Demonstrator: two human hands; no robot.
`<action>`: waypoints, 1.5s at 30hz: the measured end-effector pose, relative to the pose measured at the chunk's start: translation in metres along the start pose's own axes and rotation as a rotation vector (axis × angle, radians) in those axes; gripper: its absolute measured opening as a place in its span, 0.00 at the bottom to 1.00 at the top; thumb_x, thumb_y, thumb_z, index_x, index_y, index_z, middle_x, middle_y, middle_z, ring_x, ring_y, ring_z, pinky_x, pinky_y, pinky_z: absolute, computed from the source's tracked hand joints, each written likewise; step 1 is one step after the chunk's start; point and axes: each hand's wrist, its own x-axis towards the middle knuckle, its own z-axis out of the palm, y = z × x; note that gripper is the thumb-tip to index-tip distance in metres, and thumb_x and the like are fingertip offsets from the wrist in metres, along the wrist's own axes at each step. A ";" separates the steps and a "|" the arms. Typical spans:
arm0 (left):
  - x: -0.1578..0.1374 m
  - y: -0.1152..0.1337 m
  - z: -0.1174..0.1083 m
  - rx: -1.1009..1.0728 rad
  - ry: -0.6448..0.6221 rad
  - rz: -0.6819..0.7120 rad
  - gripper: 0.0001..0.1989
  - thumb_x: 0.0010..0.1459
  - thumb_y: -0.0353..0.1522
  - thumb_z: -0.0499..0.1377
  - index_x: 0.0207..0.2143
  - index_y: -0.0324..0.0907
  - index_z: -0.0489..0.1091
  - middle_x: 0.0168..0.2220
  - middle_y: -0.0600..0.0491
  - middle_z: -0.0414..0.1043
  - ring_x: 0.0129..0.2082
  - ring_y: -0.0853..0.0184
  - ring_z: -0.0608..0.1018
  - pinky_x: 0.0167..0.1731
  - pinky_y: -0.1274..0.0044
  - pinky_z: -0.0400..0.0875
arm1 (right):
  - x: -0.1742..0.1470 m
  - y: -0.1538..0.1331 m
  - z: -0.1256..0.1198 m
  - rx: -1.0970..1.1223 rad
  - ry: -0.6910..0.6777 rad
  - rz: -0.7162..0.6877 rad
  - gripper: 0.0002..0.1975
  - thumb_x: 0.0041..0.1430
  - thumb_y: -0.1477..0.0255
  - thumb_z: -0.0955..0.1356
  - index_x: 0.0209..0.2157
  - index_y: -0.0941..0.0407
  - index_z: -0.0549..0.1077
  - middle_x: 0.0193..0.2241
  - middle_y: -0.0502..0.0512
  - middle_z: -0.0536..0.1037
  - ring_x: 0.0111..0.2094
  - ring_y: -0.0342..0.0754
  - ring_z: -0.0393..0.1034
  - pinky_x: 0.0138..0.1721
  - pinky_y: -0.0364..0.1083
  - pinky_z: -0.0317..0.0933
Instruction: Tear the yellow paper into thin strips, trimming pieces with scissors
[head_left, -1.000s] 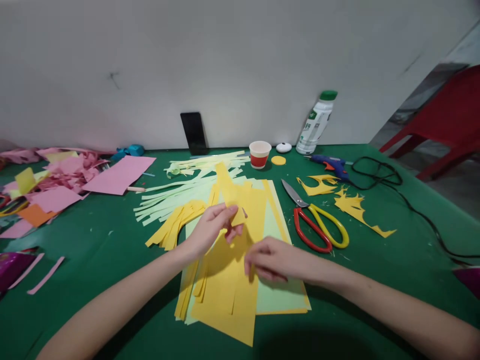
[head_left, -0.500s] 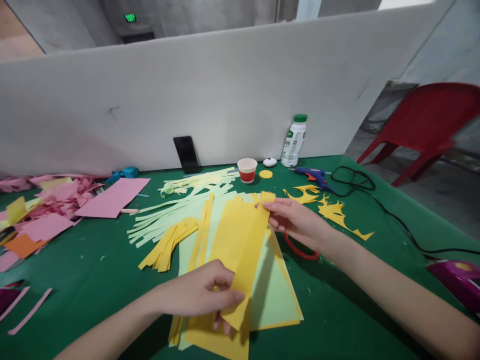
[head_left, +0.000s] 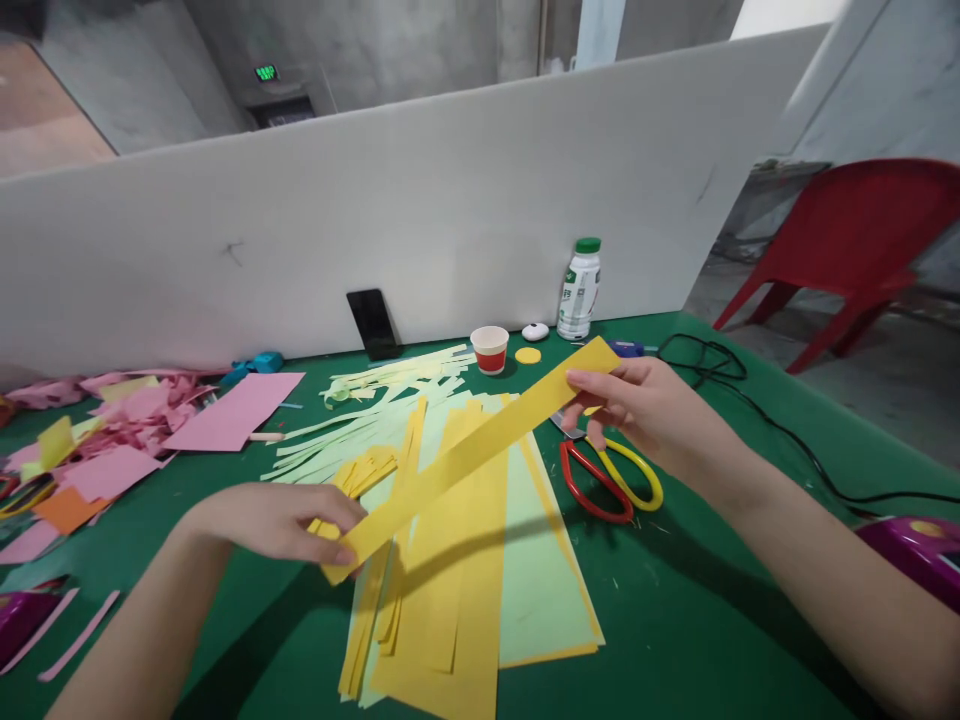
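A long yellow paper strip (head_left: 472,445) is stretched at a slant between my two hands, raised above the stack of paper. My left hand (head_left: 300,525) pinches its lower left end, thumb on top. At the upper right end, my right hand (head_left: 630,400) grips it between thumb and fingers. Beneath lie yellow paper sheets (head_left: 476,600) and strips on light green paper (head_left: 544,590). Scissors (head_left: 604,475) with one red and one yellow handle loop rest below my right hand, their blades partly hidden by it.
Fringed green strips (head_left: 315,440) and pink paper (head_left: 232,410) lie to the left. Along the white partition (head_left: 450,220) stand a black phone (head_left: 373,322), a paper cup (head_left: 490,350) and a bottle (head_left: 580,290). A black cord (head_left: 795,440) runs along the right.
The strip has swung from steep to a flatter slant and risen off the sheets. My left hand moved left, my right hand right and slightly up. More of the scissors shows.
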 end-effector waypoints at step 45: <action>0.067 0.106 0.034 -0.554 0.974 0.371 0.04 0.46 0.28 0.64 0.25 0.47 0.77 0.23 0.61 0.77 0.23 0.73 0.77 0.22 0.87 0.72 | -0.045 0.009 0.047 -0.380 0.051 -0.450 0.05 0.49 0.76 0.67 0.23 0.54 0.67 0.20 0.47 0.69 0.22 0.39 0.62 0.20 0.39 0.58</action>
